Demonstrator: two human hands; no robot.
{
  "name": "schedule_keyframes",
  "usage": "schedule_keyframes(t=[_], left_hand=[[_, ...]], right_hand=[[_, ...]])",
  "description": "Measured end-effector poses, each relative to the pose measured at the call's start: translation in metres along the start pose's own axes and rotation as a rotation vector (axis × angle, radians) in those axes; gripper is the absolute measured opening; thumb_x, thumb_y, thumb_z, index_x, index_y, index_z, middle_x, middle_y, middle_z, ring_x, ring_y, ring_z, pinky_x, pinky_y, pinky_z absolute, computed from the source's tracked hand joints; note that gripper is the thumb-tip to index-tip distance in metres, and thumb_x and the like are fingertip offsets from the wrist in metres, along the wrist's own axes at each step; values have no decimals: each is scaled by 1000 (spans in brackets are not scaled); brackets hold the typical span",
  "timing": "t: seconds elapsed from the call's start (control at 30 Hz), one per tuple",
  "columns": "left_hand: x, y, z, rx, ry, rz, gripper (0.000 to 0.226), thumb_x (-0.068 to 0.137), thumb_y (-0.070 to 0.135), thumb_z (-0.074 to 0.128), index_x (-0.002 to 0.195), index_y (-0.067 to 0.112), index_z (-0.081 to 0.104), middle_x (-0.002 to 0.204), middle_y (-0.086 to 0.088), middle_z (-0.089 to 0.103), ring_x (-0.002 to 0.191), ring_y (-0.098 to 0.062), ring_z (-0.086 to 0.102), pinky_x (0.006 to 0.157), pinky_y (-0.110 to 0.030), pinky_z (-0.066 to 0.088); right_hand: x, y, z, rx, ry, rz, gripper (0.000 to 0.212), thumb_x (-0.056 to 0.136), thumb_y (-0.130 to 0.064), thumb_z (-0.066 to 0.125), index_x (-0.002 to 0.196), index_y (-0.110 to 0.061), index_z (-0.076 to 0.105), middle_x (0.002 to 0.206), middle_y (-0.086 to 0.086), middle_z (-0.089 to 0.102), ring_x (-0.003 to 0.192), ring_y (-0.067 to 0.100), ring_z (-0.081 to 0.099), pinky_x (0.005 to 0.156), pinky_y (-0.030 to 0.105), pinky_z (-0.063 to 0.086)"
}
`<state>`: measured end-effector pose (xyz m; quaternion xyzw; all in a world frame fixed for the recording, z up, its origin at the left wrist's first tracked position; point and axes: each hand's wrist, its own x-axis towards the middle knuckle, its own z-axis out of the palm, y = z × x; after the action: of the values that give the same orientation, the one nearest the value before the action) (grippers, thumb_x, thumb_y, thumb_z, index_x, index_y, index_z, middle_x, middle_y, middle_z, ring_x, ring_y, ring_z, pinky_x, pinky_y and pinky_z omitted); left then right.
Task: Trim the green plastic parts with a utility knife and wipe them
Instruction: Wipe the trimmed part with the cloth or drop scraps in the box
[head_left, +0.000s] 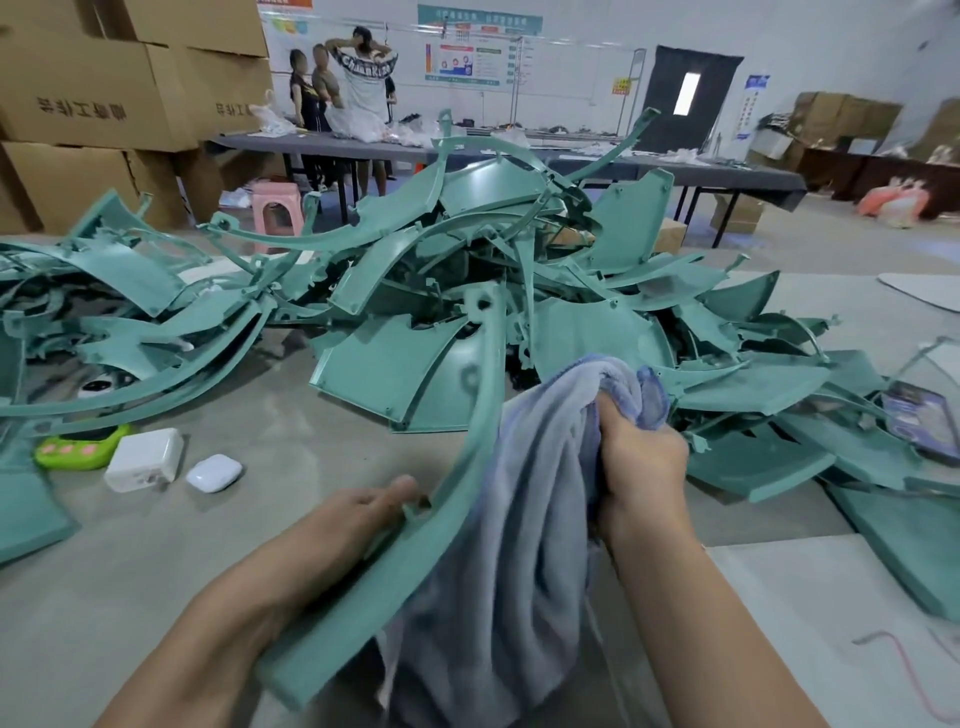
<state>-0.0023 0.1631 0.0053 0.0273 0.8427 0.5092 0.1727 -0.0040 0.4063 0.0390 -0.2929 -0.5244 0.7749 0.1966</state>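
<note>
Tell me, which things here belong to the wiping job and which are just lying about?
Job: curved green part, held by the left hand; blue-grey cloth, gripped by the right hand; pile of green parts.
Lying about: white charger block, white earbud case, green gadget, pink stool, cardboard boxes.

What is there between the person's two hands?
In the head view, the curved green part, held by the left hand, and the blue-grey cloth, bunched in the right hand, lie between them, side by side.
</note>
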Motion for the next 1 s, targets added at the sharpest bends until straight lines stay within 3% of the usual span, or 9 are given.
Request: schedule_keyframes(t=[0.07,0.2,0.3,0.4,0.53,0.7,0.83,0.9,1.0], left_hand=[[1,-2,-6,-128,139,23,28,90,67,50,80,59,75,77,25,74,67,8,69,58,-10,50],[8,-14,-14,-365,460,10,39,87,63,65,82,29,82,79,1,79,75,-17,77,69,-32,54],[14,-18,-18,-342,876,-41,64,81,71,65,65,10,69,69,6,64,73,-29,64,70,-39,46],[11,-20,-29,-247,1096,-71,67,78,80,54,56,18,56,67,8,54,67,-30,49,69,-39,38],[10,-27,-47,-181,1266,-49,84,78,87,44,58,6,42,51,-8,43,52,-34,39,52,-36,27],[6,-19,-43,-441,1189,78,76,78,83,53,62,9,50,55,-4,43,58,-28,38,56,-39,30],[5,0,-16,-671,891,141,24,84,62,68,60,59,68,60,22,70,56,1,68,62,-28,45],[9,-3,-7,-665,787,126,23,81,64,68,68,47,76,65,12,74,58,-5,70,61,-30,51],[10,-3,3,-707,659,132,35,85,60,67,80,29,81,78,-1,79,70,-18,76,67,-36,59]], right_hand=[[6,0,-2,-287,50,-234,15,85,-24,81,96,-19,72,95,4,76,84,25,72,69,31,57],[0,4,-2,-740,-36,-638,81,85,8,61,152,-35,44,130,-14,51,118,6,46,101,25,39],[-8,3,4,-968,-296,-984,66,69,10,49,120,-23,76,134,-2,63,129,23,50,109,32,35],[-17,9,10,-1295,-647,-804,50,75,-3,45,97,-29,81,111,1,73,118,30,54,102,33,40],[-16,18,12,-1438,-413,-749,35,89,-7,52,97,-27,80,108,-1,73,124,23,45,101,26,29],[-20,17,7,-1082,-279,-948,46,79,-6,42,102,-19,79,104,-1,75,116,21,55,101,23,35],[-47,17,14,-585,-506,-834,39,91,-27,46,119,-31,73,110,-20,74,108,2,66,96,17,48],[-54,23,22,-494,-656,-577,40,90,-38,53,127,-36,67,95,-14,75,91,5,70,85,19,53],[-47,33,26,-682,-622,-579,41,89,-26,63,127,-41,64,93,-24,70,83,-3,66,72,9,48]])
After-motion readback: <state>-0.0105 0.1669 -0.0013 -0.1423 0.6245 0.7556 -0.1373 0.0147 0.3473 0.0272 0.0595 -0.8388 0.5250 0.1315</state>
